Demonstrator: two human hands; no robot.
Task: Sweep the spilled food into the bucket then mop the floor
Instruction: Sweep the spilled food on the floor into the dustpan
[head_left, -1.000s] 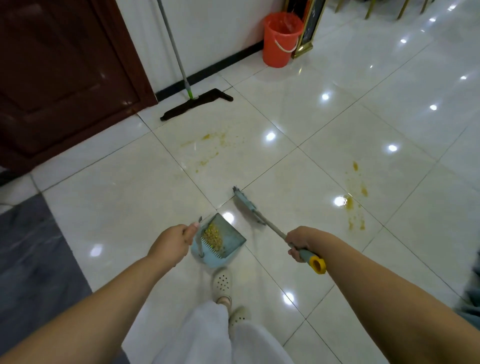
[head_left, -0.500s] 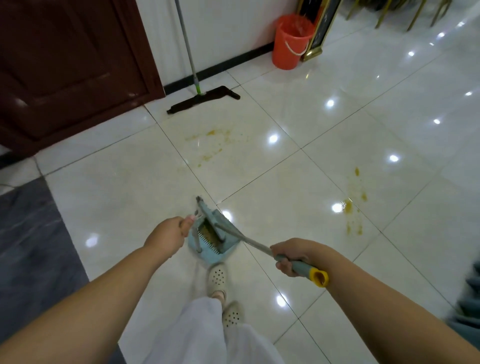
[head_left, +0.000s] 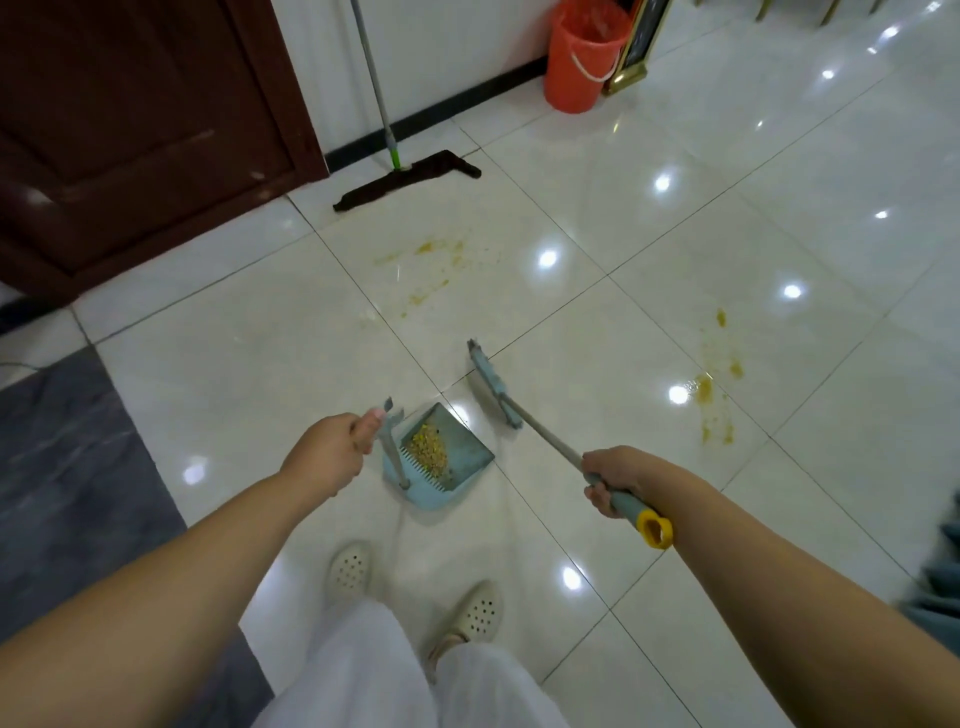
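We've got the left hand (head_left: 332, 452) gripping the dustpan (head_left: 441, 462) handle, food (head_left: 428, 451) piled inside. Right hand (head_left: 615, 480) wraps the broom (head_left: 493, 384) handle, w/ its head just beyond the pan.

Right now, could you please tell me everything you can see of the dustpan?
The dustpan is pale blue, plastic by its look, with a comb-like toothed edge at its back. A heap of yellow food bits lies inside. Its long grey handle rises to the left hand, which grips the top. The pan's mouth faces the broom head.
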